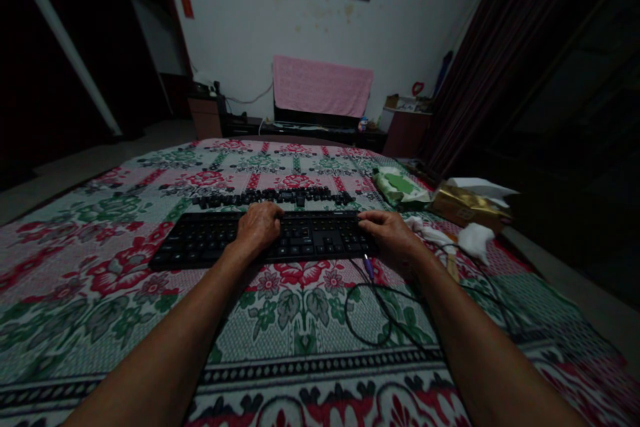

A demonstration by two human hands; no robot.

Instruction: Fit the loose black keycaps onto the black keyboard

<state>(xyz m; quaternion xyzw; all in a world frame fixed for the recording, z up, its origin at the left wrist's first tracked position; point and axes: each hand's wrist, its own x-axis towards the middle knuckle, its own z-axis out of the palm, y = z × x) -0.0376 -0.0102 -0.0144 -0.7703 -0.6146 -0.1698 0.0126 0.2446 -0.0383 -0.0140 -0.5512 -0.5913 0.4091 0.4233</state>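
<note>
A black keyboard (327,235) lies across the patterned cloth, with some keys missing from its right half. My left hand (260,223) rests over its middle near the far edge, fingers curled and closed; whatever they pinch is hidden. At the keyboard's right end, my right hand (387,228) grips the edge and corner with thumb and fingers. Just behind the keyboard runs a row of loose black keycaps (285,196). A black cable (357,333) with a purple plug (369,267) coils in front of the right end, partly under my right forearm.
To the right are a green-and-white packet (400,187), a gold tissue box (467,205) and crumpled white tissue (475,240). The floral cloth (300,353) covers the surface. Beyond stand a low black cabinet (320,133) and a pink cloth (323,85) draped over a screen.
</note>
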